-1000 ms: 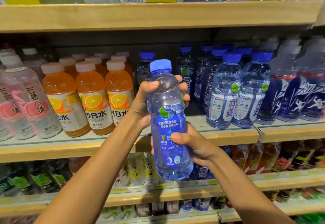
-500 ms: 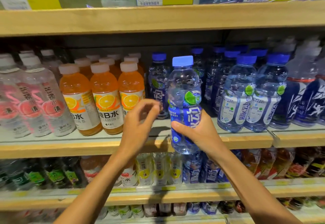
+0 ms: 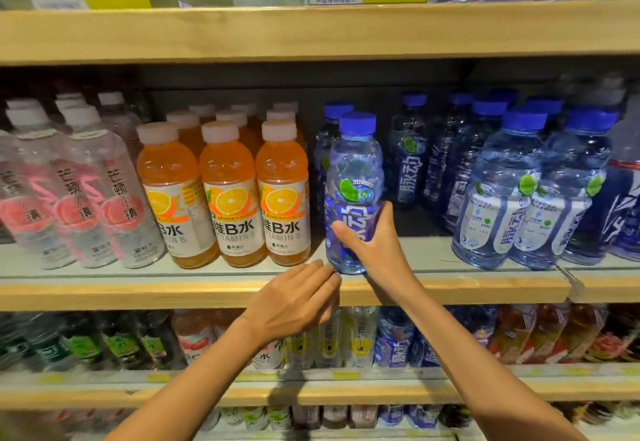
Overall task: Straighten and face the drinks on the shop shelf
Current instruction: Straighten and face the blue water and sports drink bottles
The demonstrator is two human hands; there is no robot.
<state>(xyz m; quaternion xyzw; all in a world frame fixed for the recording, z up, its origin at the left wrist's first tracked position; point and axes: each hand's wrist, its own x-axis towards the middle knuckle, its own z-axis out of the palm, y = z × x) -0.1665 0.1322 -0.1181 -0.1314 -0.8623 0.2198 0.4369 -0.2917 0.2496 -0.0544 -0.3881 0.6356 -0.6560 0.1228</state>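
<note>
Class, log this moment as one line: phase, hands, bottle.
phase: placing | right hand: grips blue-capped bottle, upright, label forward | left hand: empty, near bottle base | position: shelf front, right of orange drinks

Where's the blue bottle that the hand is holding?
In the head view, the blue bottle is near the middle, at the front of the middle shelf, gripped by the right hand, just right of the orange drinks.
</note>
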